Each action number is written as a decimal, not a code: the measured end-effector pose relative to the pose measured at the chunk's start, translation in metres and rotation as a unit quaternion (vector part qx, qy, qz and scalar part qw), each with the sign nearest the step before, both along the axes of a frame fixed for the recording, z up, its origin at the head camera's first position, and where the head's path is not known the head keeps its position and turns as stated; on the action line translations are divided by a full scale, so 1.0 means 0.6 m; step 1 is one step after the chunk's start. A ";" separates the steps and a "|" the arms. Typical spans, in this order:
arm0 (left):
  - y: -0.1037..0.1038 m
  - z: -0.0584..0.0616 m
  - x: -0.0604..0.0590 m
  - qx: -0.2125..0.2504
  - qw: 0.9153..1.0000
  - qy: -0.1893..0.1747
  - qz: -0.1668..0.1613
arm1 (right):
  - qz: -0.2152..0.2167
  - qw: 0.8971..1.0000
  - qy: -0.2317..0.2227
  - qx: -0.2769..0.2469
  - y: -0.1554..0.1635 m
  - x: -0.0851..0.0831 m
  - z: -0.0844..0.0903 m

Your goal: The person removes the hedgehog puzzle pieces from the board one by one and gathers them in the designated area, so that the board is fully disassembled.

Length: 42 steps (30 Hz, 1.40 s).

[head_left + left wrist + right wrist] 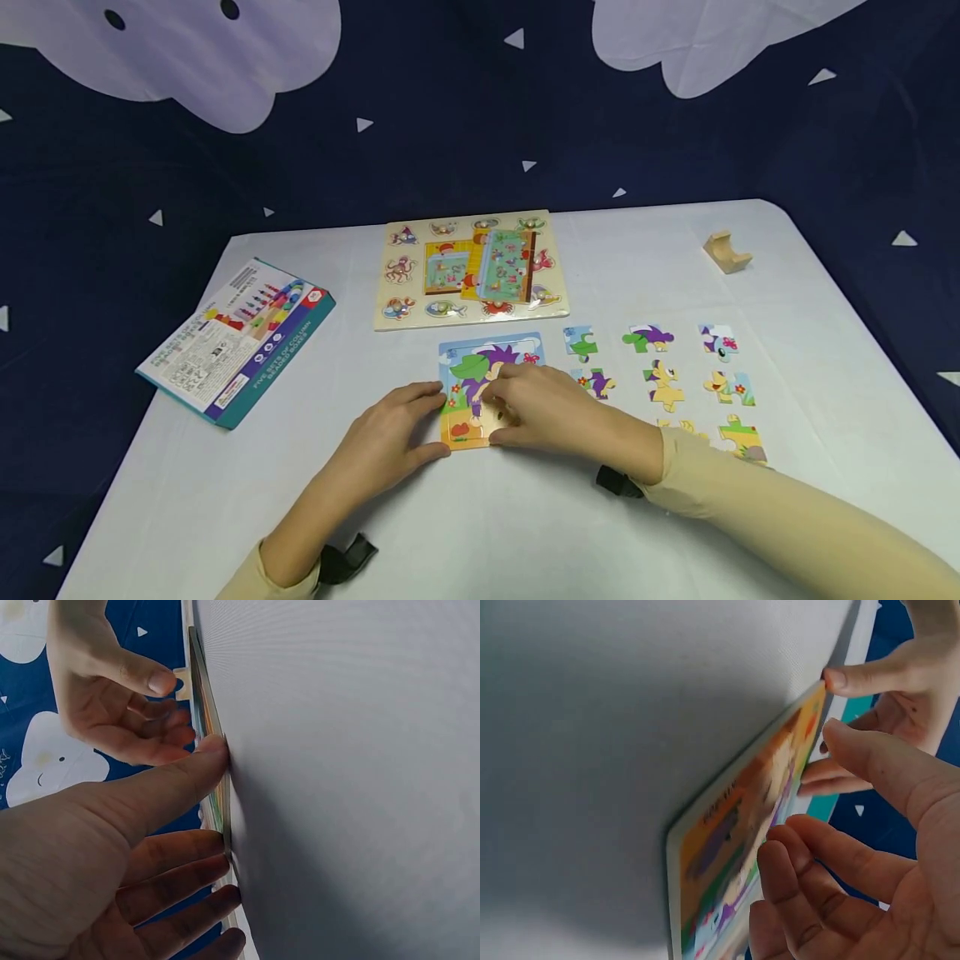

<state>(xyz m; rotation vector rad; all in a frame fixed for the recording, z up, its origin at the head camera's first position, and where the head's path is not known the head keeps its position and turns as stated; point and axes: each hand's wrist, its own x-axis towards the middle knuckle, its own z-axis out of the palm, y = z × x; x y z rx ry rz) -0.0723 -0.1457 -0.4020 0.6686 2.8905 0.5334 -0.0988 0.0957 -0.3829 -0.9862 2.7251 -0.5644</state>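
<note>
A small jigsaw tray with a purple-haired cartoon figure lies flat on the white table. My left hand steadies its left side. The straight fingers lie along the left edge and the thumb presses against the tray's rim. My right hand rests on top of the picture with its fingers spread over the lower right part. I see no piece in its fingers. In the right wrist view the tray shows edge-on, with the right hand's fingers just above its face.
Several loose jigsaw pieces lie in rows right of the tray. A wooden peg puzzle board with smaller boards stacked on it sits behind. A colourful box lies at the left edge and a small wooden block at the far right.
</note>
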 end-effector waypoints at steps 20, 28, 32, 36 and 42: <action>0.001 0.002 -0.003 -0.011 1.000 -0.006 0.009 | -0.024 1.000 -0.010 -0.018 -0.024 -0.004 -0.015; 0.003 0.001 -0.003 -0.011 1.000 -0.005 0.013 | -0.026 0.999 -0.015 -0.019 -0.026 -0.003 -0.014; 0.004 0.002 -0.003 -0.014 1.000 -0.003 0.013 | -0.030 0.999 -0.023 -0.025 -0.027 -0.005 -0.014; 0.004 0.002 -0.003 -0.015 1.000 0.001 0.010 | -0.029 0.999 -0.024 -0.023 -0.027 -0.007 -0.014; 0.003 0.002 -0.004 -0.015 1.000 0.003 0.006 | -0.026 0.999 -0.030 -0.020 -0.031 -0.009 -0.014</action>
